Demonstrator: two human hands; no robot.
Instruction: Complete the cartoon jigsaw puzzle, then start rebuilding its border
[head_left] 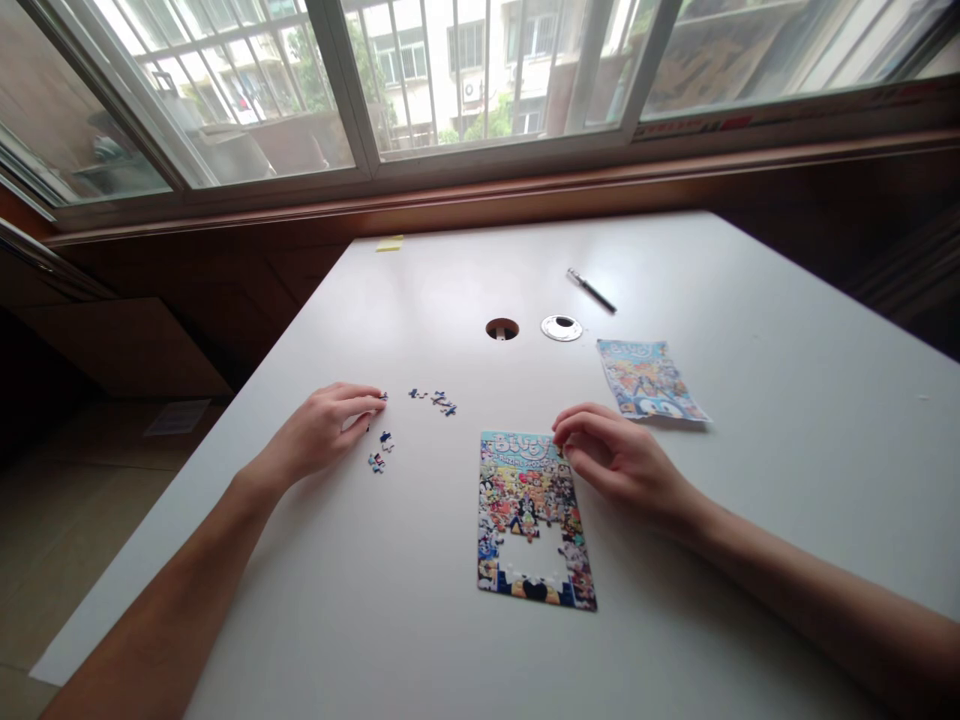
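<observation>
The left hand (322,432) rests on the white table (750,480) with curled fingertips pinching a small dark loose puzzle piece (381,398); more scattered pieces (435,402) lie just right of it. The colourful rectangular cartoon jigsaw (534,520), long axis running away from the person, lies right of that hand, with a white gap low in its picture. The right hand (619,460), nearer it, touches its top right corner with loosely bent fingers, grasping nothing.

Both forearms run out of the bottom edge. The left hand (322,432) covers whatever its curled fingertips press on; the small loose blue cardboard puzzle pieces (381,452) beside it are too tiny to read
</observation>
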